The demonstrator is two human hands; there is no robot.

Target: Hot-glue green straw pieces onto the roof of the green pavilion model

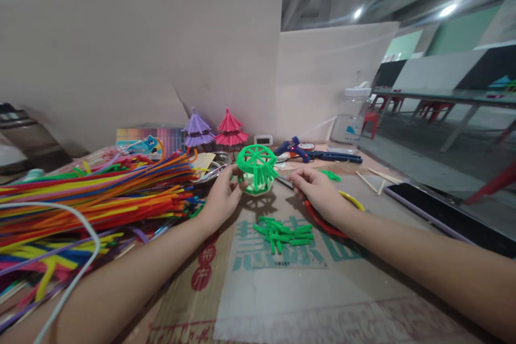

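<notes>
My left hand (223,193) grips a green pipe-cleaner pavilion model (256,167), fingers curled round its left side and base. The model has a spoked round green roof with short green strips hanging from its rim. My right hand (314,187) rests on the cardboard just right of the model, fingers curled down and pinched toward a thin tool lying there; what it holds I cannot make out. A pile of short cut green pieces (284,232) lies on the cardboard in front of both hands.
A big heap of coloured pipe cleaners (97,193) fills the left. Purple (197,130) and pink (230,129) finished pavilions stand at the back. A blue glue gun (306,151), a plastic jar (350,121), wooden sticks (377,180), and a phone (447,215) lie to the right.
</notes>
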